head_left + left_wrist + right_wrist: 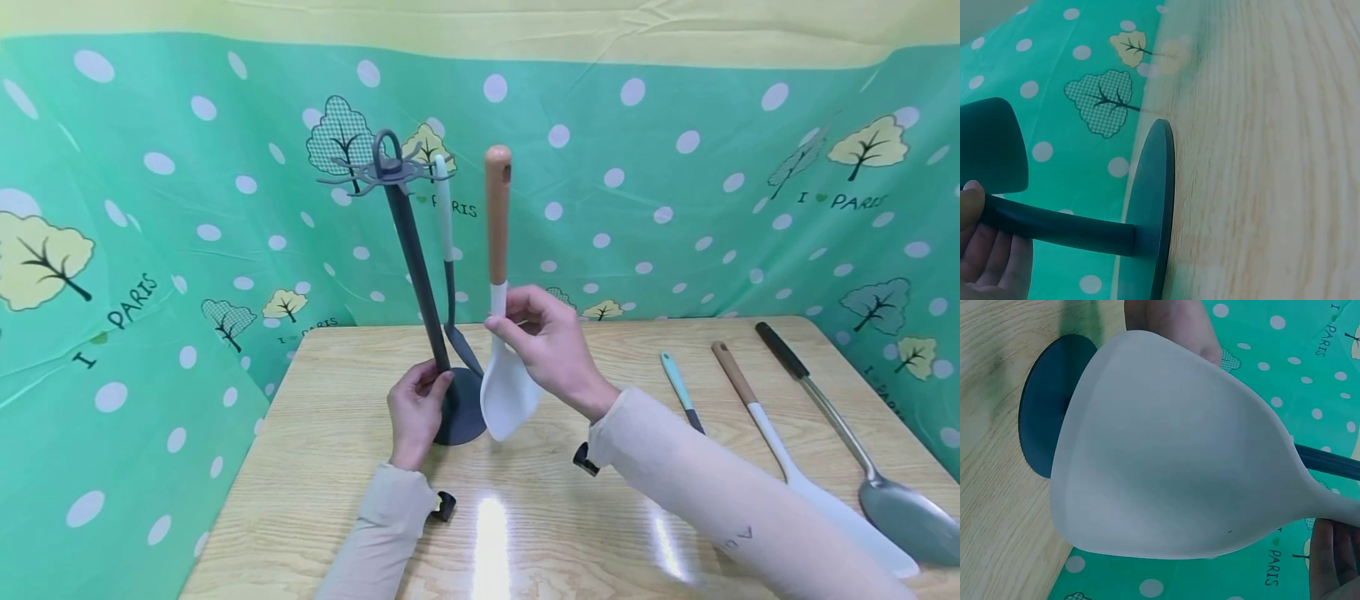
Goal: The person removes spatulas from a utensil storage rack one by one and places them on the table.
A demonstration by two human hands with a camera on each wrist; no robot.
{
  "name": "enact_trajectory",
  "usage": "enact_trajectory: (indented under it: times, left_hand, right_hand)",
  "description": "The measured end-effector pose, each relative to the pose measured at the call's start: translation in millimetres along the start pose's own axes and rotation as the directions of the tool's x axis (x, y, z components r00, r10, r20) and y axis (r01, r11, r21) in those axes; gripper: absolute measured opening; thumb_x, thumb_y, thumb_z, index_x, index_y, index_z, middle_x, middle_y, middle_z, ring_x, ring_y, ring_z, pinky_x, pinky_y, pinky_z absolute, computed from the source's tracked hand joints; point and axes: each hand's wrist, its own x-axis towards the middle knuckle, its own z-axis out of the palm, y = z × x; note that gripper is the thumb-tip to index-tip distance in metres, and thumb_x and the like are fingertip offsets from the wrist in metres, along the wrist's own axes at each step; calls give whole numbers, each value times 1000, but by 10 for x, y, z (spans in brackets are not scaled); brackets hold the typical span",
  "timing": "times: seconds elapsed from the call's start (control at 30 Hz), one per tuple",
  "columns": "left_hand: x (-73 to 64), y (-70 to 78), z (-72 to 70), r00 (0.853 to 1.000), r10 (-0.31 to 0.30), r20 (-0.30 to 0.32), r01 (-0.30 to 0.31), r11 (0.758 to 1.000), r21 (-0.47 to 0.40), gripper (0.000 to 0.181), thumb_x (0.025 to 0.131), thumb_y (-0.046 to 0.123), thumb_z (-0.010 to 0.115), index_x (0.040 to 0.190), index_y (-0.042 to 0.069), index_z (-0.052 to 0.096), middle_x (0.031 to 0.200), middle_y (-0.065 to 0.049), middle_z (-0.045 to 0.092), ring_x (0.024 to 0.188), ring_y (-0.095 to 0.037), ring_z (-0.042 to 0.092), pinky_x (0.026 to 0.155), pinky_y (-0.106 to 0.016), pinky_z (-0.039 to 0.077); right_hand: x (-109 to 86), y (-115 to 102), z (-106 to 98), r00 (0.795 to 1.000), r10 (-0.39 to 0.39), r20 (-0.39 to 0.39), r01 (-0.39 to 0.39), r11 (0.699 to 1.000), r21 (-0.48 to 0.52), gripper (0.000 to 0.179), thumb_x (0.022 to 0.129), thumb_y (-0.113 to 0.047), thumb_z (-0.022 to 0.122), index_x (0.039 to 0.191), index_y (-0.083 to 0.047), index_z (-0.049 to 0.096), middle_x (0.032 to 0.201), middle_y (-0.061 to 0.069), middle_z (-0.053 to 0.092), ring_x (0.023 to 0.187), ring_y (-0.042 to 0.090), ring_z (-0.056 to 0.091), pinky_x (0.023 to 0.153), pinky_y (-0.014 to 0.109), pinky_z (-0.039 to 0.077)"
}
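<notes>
A dark utensil stand (417, 275) with several hooks at its top rises from a round base (463, 421) on the table. My left hand (418, 410) grips its post low down, near the base. My right hand (551, 346) pinches a white spatula (1166, 450) by its neck, just under the wooden handle (498, 217). That spatula is upright, handle up, to the right of the stand. A mint-handled utensil (445, 208) hangs from a hook on the stand's right side. Its flat dark head (991, 147) shows beside the post in the left wrist view.
Right of the stand, on the wooden table (322, 467), lie a mint-handled utensil (678, 383) partly behind my right sleeve, a white spatula (768, 433) with a wooden handle, and a large metal spoon (911, 517). A green dotted curtain (600, 208) hangs behind.
</notes>
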Motion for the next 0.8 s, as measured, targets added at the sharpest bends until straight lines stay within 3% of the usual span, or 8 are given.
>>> enact_trajectory:
  times: [0.17,0.47,0.6,0.8]
  left_hand:
    - [-4,-14,3,1000,3,-4,-3,1000,-4,18,86,-2,68,103,-7,68,94,-23,69,83,-36,67,72,-25,55]
    - [-2,-13,-3,1000,-2,-1,2,1000,2,18,85,0,70,103,-5,69,93,-21,69,82,-34,67,75,-36,56]
    - [4,-21,-1,1000,7,-2,-7,1000,-13,18,85,0,70,102,-6,69,92,-22,69,81,-34,67,75,-41,56]
    - [2,-42,-2,1000,-4,-4,4,1000,-13,19,85,0,70,103,-6,69,93,-22,69,82,-34,67,76,-34,56]
  right_hand:
    - [-30,48,-81,1000,-4,-6,4,1000,-22,14,87,-1,68,99,3,64,87,13,64,77,27,62,68,28,53]
    - [-51,455,-259,1000,-11,-23,9,999,-46,14,87,-13,72,99,-9,66,88,3,64,76,18,63,67,30,55]
    - [-78,498,-341,999,-4,-32,2,998,-59,18,87,-18,72,100,-8,66,89,2,63,77,18,63,66,30,55]
    - [-123,463,-440,999,23,-41,-25,998,-62,18,87,-14,72,100,-3,65,88,7,63,76,20,64,65,29,56]
